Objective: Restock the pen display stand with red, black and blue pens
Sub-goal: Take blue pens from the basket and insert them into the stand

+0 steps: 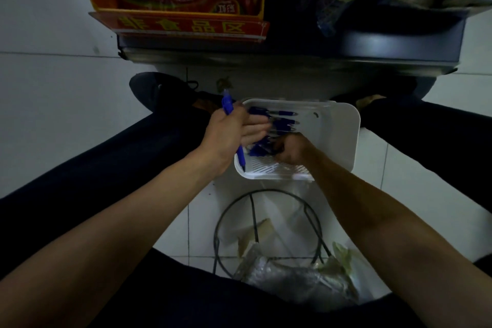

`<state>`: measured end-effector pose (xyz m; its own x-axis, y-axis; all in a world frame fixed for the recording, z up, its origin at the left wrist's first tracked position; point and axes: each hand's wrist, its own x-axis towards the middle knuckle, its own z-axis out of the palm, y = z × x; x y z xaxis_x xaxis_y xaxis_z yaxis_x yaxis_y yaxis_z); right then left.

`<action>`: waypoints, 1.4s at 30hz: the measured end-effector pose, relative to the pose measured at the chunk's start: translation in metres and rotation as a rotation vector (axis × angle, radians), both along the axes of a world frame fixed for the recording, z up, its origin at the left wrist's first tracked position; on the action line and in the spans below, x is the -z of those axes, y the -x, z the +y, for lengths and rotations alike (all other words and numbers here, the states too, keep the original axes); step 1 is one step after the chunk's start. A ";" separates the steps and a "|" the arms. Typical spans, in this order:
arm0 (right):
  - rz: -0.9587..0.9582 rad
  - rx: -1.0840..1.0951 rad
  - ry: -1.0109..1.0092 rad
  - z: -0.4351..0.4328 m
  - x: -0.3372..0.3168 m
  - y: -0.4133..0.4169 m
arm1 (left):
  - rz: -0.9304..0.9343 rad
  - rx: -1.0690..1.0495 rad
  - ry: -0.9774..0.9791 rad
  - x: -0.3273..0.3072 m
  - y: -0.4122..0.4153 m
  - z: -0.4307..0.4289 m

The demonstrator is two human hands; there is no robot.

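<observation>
A white slotted plastic basket point(343, 136) rests on the floor between my legs, holding several blue pens point(279, 120). My left hand point(229, 130) is closed around one blue pen point(228, 104), whose cap end sticks up past my fist and whose tip points down over the basket's near rim. My right hand point(291, 149) reaches into the basket with fingers curled on a bunch of blue pens point(259, 150). No red or black pens are visible. The pen display stand cannot be made out.
A dark shelf unit point(266, 53) stands ahead with an orange sign strip point(186, 25) and packaged goods. A black wire ring stand point(266, 231) with crumpled plastic wrap point(292, 277) lies near my lap. My black shoe point(157, 90) is left of the basket. White tiled floor surrounds.
</observation>
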<state>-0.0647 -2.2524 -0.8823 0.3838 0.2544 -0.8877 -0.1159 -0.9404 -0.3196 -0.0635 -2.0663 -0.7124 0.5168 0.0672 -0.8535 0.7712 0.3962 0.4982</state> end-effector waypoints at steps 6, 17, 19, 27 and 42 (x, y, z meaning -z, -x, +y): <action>0.277 0.440 -0.320 -0.020 -0.058 -0.023 | 0.008 -0.001 -0.093 0.011 0.004 0.007; 0.704 0.613 -0.741 0.039 -0.096 -0.016 | -0.095 0.030 -0.040 0.013 0.004 0.005; 0.766 0.630 -0.761 0.041 -0.092 -0.013 | -0.097 -0.011 -0.118 0.016 0.004 0.006; -0.264 0.423 -0.065 0.010 -0.018 -0.002 | -0.033 -0.059 -0.256 0.011 0.000 0.009; -0.281 0.171 0.061 0.006 0.016 -0.015 | 0.061 0.084 -0.016 0.009 0.001 0.012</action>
<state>-0.0500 -2.2462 -0.8983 0.6484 0.1146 -0.7526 -0.1887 -0.9336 -0.3047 -0.0644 -2.0539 -0.7210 0.4687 0.0397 -0.8824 0.8304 0.3208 0.4555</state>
